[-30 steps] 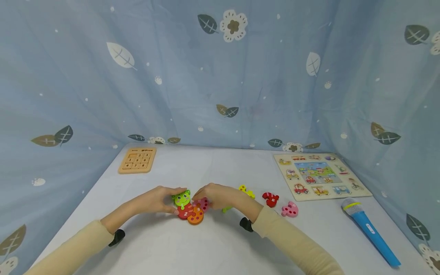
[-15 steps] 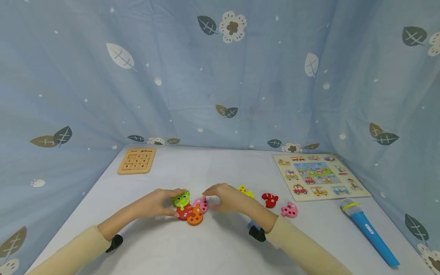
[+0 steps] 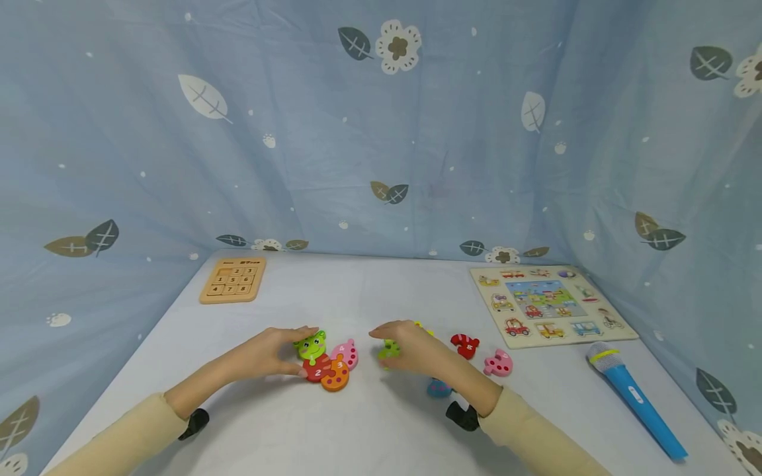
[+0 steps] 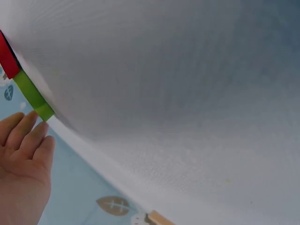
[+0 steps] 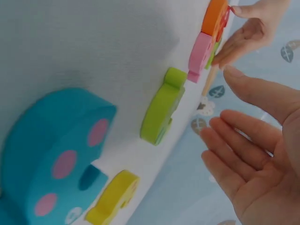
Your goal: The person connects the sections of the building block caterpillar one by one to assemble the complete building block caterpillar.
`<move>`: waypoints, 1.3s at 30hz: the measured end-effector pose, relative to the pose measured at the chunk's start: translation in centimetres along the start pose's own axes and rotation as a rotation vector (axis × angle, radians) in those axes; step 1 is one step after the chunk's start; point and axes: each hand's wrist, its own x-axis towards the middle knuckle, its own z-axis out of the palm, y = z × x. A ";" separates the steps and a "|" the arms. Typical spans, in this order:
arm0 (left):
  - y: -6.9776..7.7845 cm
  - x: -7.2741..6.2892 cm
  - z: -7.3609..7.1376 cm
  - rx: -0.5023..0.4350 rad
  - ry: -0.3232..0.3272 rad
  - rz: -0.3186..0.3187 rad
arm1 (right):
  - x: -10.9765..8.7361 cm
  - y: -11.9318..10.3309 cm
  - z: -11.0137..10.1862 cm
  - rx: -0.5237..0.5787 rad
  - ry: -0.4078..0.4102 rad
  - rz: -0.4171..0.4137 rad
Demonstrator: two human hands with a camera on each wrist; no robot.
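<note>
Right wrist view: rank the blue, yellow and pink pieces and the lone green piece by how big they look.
1. Blue piece, by far; it looks nearest the camera, which likely swells it
2. Lone green piece
3. Yellow piece
4. Pink piece

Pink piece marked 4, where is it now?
In the head view, the pink piece sits just left of centre in the lower half, against the upper right of the orange piece, between the left hand and the right hand.
</note>
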 end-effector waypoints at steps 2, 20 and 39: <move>-0.1 0.0 0.0 -0.002 0.002 0.001 | -0.3 0.2 0.0 0.004 0.027 0.013; -0.4 0.1 0.2 0.004 0.014 0.000 | -0.4 1.6 1.0 -0.028 0.049 0.198; -0.3 0.1 0.2 0.011 -0.003 0.005 | 0.3 1.1 1.7 -0.058 0.059 0.200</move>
